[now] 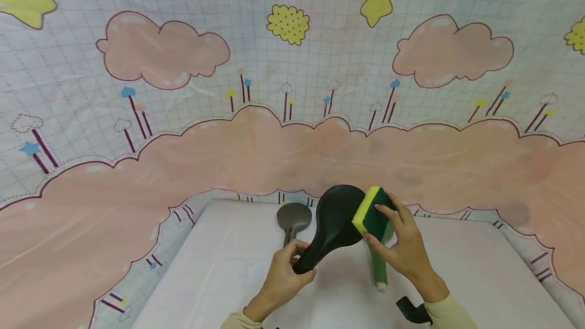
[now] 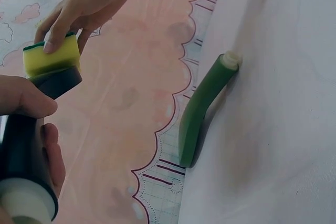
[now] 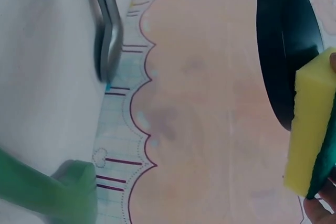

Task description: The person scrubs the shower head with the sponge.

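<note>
My left hand [image 1: 285, 273] grips the handle of a black cooking spoon [image 1: 335, 217], whose broad, rounded head tilts up above the table. Between the thumb and fingers of my right hand [image 1: 407, 245] is a yellow and green sponge [image 1: 375, 209]. The sponge's yellow side lies against the right edge of the spoon's head. In the left wrist view, the yellow side of the sponge [image 2: 55, 59] meets the dark head, while the left thumb and fingers wrap the handle [image 2: 21, 145]. Only the right hand's fingertips [image 3: 317, 211] show in the right wrist view, at the sponge's edge.
A grey utensil with a round head [image 1: 294, 217] lies on the white table [image 1: 196, 268] behind the left hand. Beneath the sponge lies a green utensil [image 1: 379, 268] with a pale handle end. A bent black piece [image 1: 411, 311] is partly covered by the right sleeve.
</note>
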A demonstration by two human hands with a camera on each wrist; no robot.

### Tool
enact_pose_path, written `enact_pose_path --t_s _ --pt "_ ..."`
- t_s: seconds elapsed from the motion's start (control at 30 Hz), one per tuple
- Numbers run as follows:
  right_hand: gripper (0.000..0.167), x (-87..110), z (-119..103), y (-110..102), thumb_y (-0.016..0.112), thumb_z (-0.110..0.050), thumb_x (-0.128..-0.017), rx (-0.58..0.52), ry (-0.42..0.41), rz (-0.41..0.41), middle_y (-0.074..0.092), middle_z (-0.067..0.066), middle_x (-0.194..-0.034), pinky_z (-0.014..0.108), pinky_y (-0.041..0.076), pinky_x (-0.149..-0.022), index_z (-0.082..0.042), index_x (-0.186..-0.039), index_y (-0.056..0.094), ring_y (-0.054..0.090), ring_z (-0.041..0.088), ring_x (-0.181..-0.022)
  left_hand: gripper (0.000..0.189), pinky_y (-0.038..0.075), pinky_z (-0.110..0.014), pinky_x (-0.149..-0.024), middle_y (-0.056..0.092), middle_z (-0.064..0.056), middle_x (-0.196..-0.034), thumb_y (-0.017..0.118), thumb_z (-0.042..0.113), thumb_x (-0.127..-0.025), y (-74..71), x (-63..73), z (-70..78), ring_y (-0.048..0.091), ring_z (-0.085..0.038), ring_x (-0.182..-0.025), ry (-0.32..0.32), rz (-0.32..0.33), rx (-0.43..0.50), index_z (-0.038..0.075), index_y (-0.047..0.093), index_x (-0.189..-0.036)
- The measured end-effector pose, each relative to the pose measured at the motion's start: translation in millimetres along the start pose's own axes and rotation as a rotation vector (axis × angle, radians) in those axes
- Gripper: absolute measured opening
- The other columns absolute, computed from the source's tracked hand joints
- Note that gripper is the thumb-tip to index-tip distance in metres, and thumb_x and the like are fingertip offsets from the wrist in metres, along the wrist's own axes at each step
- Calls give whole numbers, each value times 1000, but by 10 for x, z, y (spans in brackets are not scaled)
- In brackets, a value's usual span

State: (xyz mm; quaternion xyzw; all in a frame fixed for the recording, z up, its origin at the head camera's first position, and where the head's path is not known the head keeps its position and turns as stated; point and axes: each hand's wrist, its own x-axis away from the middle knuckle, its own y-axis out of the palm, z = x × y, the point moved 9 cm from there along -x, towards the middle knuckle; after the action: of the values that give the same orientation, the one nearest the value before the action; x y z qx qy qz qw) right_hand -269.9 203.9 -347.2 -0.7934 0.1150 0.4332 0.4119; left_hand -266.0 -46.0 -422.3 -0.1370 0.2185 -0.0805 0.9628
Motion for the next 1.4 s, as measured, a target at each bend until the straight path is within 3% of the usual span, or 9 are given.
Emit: enact_pose_path --t_s 0.07,0.17,0.37,0.67,0.77,0.9,1.17,1.4 --pt "73 -8 4 3 87 -21 -65 8 11 -8 41 19 -151 47 56 -88 -10 -130 58 45 39 -132 43 54 -22 -75 69 -2 -100 81 -1 -71 0 1 4 64 -11 -91 4 1 2 13 62 -106" --pt "73 -12 -3 3 87 -22 -64 9 12 -12 41 19 -151 57 55 -84 -10 -130 58 45 39 -131 43 54 -22 -75 69 -3 -100 81 -2 -71 0 0 2 64 -11 -91 2 4 2 13 62 -106" --pt "71 -14 -43 -8 87 -26 -66 6 -31 -8 43 22 -148 57 56 -82 -10 -129 59 46 39 -129 42 55 -23 -76 69 -4 -99 81 -2 -70 13 -14 -8 64 -11 -91 -1 6 -2 13 62 -105" --pt "63 79 -175 70 75 -51 -80 -18 -87 -10 43 20 -149 54 57 -81 -14 -129 61 46 36 -130 42 55 -27 -75 69 -2 -97 81 -4 -69 6 -60 -9 65 -11 -90 24 28 -32 14 64 -104" --pt "61 118 -271 107 66 -58 -85 -24 -124 6 45 20 -148 32 52 -98 -15 -128 62 46 34 -130 42 55 -26 -74 69 -3 -98 81 -2 -69 1 -67 -15 65 -12 -91 21 30 -30 13 63 -104" --pt "62 143 -379 105 56 -63 -89 -40 -173 42 47 24 -145 9 24 -111 -13 -125 64 46 34 -129 42 55 -24 -74 69 -3 -99 81 0 -70 -3 -62 -24 65 -12 -91 8 32 -20 14 63 -105" --pt "61 134 -414 77 55 -62 -90 -34 -196 65 48 23 -144 9 25 -111 -12 -124 64 48 35 -125 44 55 -24 -74 69 -1 -98 82 -3 -69 -24 -46 4 65 -12 -89 23 41 -18 16 64 -104" --pt "68 54 -272 22 54 -67 -87 -14 -120 32 45 22 -147 8 28 -107 -12 -127 63 46 35 -128 45 54 -24 -72 69 1 -95 83 -4 -68 -38 -48 34 62 -10 -87 57 37 -58 17 65 -104"
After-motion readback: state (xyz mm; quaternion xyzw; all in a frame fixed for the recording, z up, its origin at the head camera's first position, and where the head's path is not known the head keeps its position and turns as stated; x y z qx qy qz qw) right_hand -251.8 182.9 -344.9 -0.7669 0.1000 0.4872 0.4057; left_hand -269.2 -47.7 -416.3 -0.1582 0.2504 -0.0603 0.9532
